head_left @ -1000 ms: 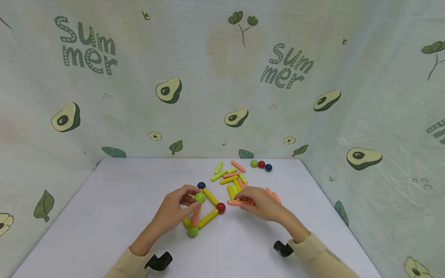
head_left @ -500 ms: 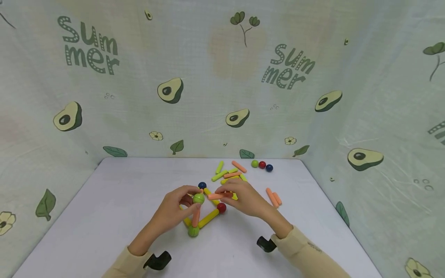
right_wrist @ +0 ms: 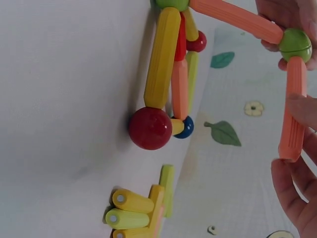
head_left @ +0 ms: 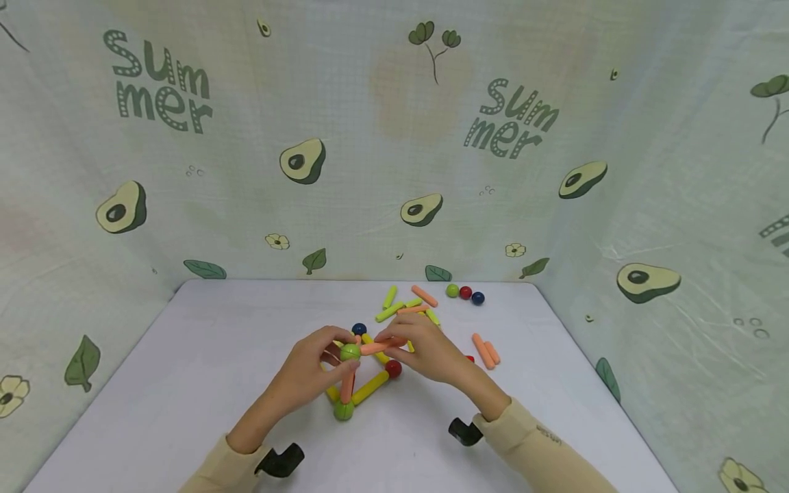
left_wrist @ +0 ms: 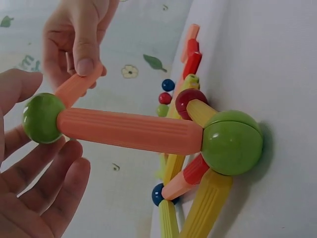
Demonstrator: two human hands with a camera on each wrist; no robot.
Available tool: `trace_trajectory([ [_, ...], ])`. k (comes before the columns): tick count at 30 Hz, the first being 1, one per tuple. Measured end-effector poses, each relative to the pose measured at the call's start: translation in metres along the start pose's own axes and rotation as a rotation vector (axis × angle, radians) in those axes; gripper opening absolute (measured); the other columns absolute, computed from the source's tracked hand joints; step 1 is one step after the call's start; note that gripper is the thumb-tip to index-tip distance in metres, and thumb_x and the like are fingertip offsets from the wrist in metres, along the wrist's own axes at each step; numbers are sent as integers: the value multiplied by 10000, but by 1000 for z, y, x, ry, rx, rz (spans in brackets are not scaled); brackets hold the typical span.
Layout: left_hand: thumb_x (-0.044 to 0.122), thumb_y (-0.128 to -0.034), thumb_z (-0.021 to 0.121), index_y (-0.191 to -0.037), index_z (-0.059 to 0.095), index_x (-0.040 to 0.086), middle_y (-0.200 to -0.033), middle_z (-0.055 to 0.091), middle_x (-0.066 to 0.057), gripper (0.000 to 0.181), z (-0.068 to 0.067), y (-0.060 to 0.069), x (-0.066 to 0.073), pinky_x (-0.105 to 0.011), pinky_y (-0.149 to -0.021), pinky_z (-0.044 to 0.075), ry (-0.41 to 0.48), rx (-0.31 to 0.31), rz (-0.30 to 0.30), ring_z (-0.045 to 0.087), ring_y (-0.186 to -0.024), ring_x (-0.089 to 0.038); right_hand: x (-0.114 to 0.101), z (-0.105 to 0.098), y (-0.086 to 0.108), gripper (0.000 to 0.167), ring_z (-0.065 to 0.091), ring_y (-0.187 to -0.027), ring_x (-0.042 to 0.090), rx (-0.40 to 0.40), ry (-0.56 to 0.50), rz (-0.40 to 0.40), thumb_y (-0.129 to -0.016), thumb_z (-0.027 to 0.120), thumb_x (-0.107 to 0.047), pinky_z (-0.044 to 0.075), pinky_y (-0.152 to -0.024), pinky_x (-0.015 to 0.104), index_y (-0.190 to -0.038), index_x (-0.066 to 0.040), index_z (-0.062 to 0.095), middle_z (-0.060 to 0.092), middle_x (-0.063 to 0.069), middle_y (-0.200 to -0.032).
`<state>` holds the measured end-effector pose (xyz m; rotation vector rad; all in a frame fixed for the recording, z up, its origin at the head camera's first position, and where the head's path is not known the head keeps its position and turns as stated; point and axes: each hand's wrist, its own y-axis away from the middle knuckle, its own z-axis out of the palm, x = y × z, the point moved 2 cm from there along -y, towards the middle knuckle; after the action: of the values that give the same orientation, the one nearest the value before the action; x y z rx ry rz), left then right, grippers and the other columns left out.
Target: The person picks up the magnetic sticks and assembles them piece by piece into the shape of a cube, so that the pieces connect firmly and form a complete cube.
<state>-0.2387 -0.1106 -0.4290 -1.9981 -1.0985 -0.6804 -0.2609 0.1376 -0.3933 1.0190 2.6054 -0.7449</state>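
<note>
My left hand [head_left: 314,363] pinches a green ball [left_wrist: 43,118] on top of an upright orange stick [left_wrist: 131,131]. That stick rises from another green ball [left_wrist: 232,143] on the table. With its thumb and fingers, my right hand [head_left: 425,346] holds a second orange stick [right_wrist: 294,119], its end touching the upper green ball. Below, a frame lies on the table: yellow sticks [head_left: 370,388] join the lower green ball to a red ball [head_left: 393,368] and others, with a blue ball [head_left: 359,329] at the far corner. A red-and-orange length [right_wrist: 180,74] crosses inside. My hands hide part of the frame.
Behind my right hand lie loose yellow-green sticks [head_left: 390,311] and orange sticks [head_left: 424,295]. Green [head_left: 453,291], red [head_left: 465,292] and blue [head_left: 477,298] balls stand in a row at the back. To the right rest two orange sticks [head_left: 483,351]. A printed cloth [head_left: 357,226] hangs behind the table.
My right hand has moved left from the loose sticks, bringing the orange stick against the upper green ball. My left hand has stayed nearly still, keeping the ball.
</note>
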Motion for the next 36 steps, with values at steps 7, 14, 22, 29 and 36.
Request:
trace_trajectory([
  [7,255,-895,887,-1116,696,224,-1039,675,137,294,6,-9,10,-241,-790,585,-118,49,35,615,-885,-79,-4,2,-1,219,616,-1061,110,54,-12,-70,-915,857,-154,552,-895,303,-1128,-180,819,726,-80,-1080],
  [14,145,-852,914,-1010,720,195,-925,668,106,255,10,-13,17,-219,-683,529,-183,105,42,550,-792,-96,-2,1,-1,223,631,-1097,121,58,-18,-58,-915,856,-139,560,-933,324,-1132,-174,817,737,-85,-1088],
  [22,138,-848,915,-1020,735,194,-921,665,99,256,13,-12,17,-216,-668,518,-192,139,39,536,-783,-95,21,-11,11,282,612,-1310,213,55,-28,20,-913,853,-111,594,-965,410,-1187,-145,795,734,-41,-1264],
  [29,150,-851,915,-1026,735,202,-930,659,112,257,14,-10,20,-213,-670,521,-198,151,21,540,-788,-94,63,-27,26,346,669,-1055,256,73,-41,168,-940,823,-99,618,-861,462,-1279,-118,759,738,18,-1277],
  [36,156,-868,899,-1037,736,213,-943,652,125,242,13,-8,20,-210,-678,533,-195,151,5,551,-800,-96,151,-39,44,357,658,-1138,350,120,54,442,-988,750,-80,594,-950,506,-1342,-79,708,696,128,-1302],
])
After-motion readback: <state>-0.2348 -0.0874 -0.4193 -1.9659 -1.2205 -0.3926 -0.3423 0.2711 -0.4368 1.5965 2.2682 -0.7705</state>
